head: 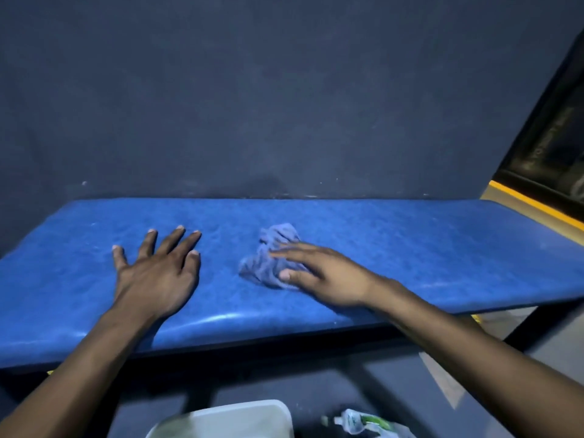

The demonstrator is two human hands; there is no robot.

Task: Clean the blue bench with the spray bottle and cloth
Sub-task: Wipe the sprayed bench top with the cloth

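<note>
Both our hands were on the bench (410, 248): the left hand (158, 273) lay flat and spread, likely bracing us, while the right hand (319, 273) pressed open fingers onto the crumpled cloth (268, 260) mid-bench to wipe. The spray bottle (363, 422) lay on the floor below.

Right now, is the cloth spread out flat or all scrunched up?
Scrunched up. The cloth lies in a wrinkled bunch on the blue bench, under the right hand's fingers.

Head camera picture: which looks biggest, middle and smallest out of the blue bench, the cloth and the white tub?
1. blue bench, by far
2. white tub, though near the camera and cut off, so unsure
3. cloth, partly under the right hand
</note>
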